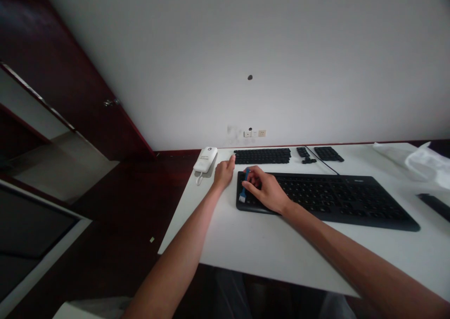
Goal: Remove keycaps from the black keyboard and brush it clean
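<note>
My right hand (264, 186) pinches a small blue brush (245, 184) between thumb and fingers. The brush's white bristles point down at the left end of a black keyboard (355, 180), whose key area shows the bare sockets. Just left of the keyboard's upper left corner, my left hand (224, 172) rests on its side on the white table (246, 239). Its palm faces the keyboard and its fingers look stretched out, though partly hidden. Behind the keyboard lies a block of black keycaps (262, 156) laid out in rows.
Smaller keycap groups (327, 153) lie farther right, with a cable (321, 162) between them. A white device with a strap (206, 160) sits at the table's left edge. On the right are a white plastic bag (422, 162) and a long black piece (435, 205). A wall stands behind.
</note>
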Motion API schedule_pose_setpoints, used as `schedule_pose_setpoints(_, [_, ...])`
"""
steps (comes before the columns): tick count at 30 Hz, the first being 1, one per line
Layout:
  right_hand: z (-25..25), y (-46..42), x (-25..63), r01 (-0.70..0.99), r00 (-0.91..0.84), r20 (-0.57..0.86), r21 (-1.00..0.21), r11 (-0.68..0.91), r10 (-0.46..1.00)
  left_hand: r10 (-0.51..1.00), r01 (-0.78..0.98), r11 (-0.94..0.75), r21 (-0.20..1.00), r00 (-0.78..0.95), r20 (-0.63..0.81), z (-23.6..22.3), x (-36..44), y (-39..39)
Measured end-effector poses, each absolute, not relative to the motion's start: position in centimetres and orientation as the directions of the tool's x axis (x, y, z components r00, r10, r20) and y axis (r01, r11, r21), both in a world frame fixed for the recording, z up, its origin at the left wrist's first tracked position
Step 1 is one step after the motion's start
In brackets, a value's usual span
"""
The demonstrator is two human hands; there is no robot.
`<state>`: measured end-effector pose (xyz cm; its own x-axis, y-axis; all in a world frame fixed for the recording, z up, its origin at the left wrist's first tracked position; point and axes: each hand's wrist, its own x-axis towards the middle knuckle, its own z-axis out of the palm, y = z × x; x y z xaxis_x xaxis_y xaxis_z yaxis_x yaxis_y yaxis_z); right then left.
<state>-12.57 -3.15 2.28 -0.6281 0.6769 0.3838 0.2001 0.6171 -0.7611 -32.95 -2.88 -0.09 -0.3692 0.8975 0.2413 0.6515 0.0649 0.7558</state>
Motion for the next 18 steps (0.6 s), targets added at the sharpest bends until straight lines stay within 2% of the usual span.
schedule_pose_setpoints(4, [1.6,-2.2,-12.8,0.239,-0.449,0.421,-0.793,0.560,0.788,0.896,0.647,0.059,0.760,-0.370,0.245,-0.1,-32.9,-2.9])
schedule_pose_setpoints(7, [1.5,-1.7,-12.8,0.277,-0.390,0.436,-0.785,0.555,0.811,0.900,0.651,0.047,0.757,-0.357,0.251,-0.3,-32.9,-2.8])
schedule_pose_setpoints(10, [2.2,-1.7,-12.5,0.303,-0.400,0.453,-0.755,0.581,0.797,0.898,0.641,0.032,0.766,-0.355,0.259,-0.2,-32.9,-2.8])
schedule_pose_setpoints(13, [3.2,-2.0,-11.7,0.286,-0.458,0.452,-0.740,0.608,0.766,0.836,0.597,-0.025,0.802,-0.427,0.344,0.9,-32.5,-3.9])
schedule_pose_setpoints(18, [3.9,-2.5,-10.2,0.294,-0.545,0.424,-0.711,0.638,0.723,0.701,0.510,-0.161,0.845,-0.544,0.462,2.2,-29.7,-12.9])
